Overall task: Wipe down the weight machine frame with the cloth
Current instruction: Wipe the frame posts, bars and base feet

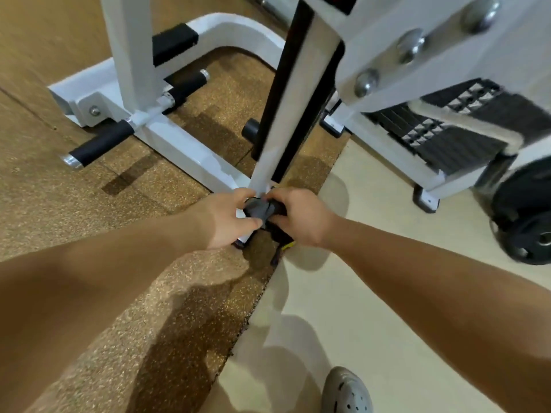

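The white weight machine frame [190, 153] stands on the floor, with a slanted white post [286, 120] running down to its base at the centre. A dark grey cloth [258, 207] is bunched against the foot of that post. My left hand [228, 217] grips the cloth from the left, thumb and fingers curled round it. My right hand [301, 216] grips the cloth from the right, and a dark tail of it with a yellow tag [283, 248] hangs below that hand. Most of the cloth is hidden between the two hands.
Black-padded foot pegs [101, 144] stick out from the base on the left. A weight plate [527, 222] and a treaded black step [447, 126] of a second white machine stand at the right. Brown speckled rubber matting [149, 278] meets pale floor [357, 323]. My grey shoe [347, 391] is at the bottom.
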